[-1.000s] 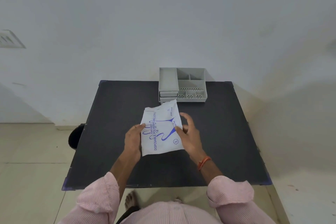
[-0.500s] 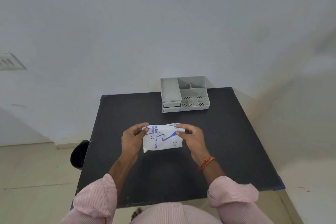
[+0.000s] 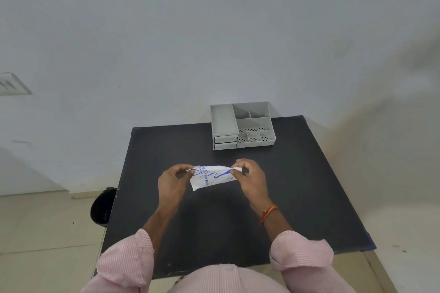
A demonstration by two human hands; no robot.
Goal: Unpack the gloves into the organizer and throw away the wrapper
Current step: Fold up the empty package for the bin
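Note:
A white glove packet [image 3: 211, 178] with blue print hangs above the middle of the black table [image 3: 297, 185], held between both hands. My left hand [image 3: 172, 179] pinches its upper left corner and my right hand [image 3: 250, 177] pinches its upper right corner. The packet's top edge is stretched taut between them. The gloves inside are hidden. A grey organizer [image 3: 241, 125] with several open compartments and two small drawers stands at the table's far edge, beyond the hands.
A dark round bin [image 3: 101, 207] stands on the tiled floor by the table's left edge. A pale wall rises just behind the table. A vent [image 3: 12, 84] is on the wall at the far left.
The packet went from lying upright and flat in my hands to being held by its top corners and pulled taut. The view has tilted, so table and organizer sit lower in frame.

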